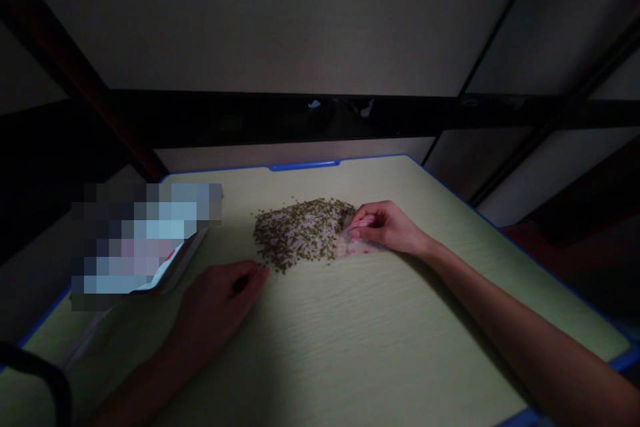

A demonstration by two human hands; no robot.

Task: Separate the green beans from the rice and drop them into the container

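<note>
A flat heap of small green beans mixed with pale grains like rice [295, 230] lies on the light green tabletop [360, 333]. At its near left edge rests my left hand [217, 300], thumb and forefinger pressed together. Whatever is between those fingertips, if anything, is too small and dark to make out. On the right side of the heap, my right hand [385, 227] is closed on a small clear plastic bag with pink print [347, 243]. The bag lies low against the table and touches the edge of the heap.
A pixelated, bright device-like object [155, 260] stands tilted on the left of the table. Blue edging [305, 165] runs round the tabletop. Behind it rise pale cabinet panels [295, 20] with a dark band. A dark curved bar [43, 367] shows at lower left.
</note>
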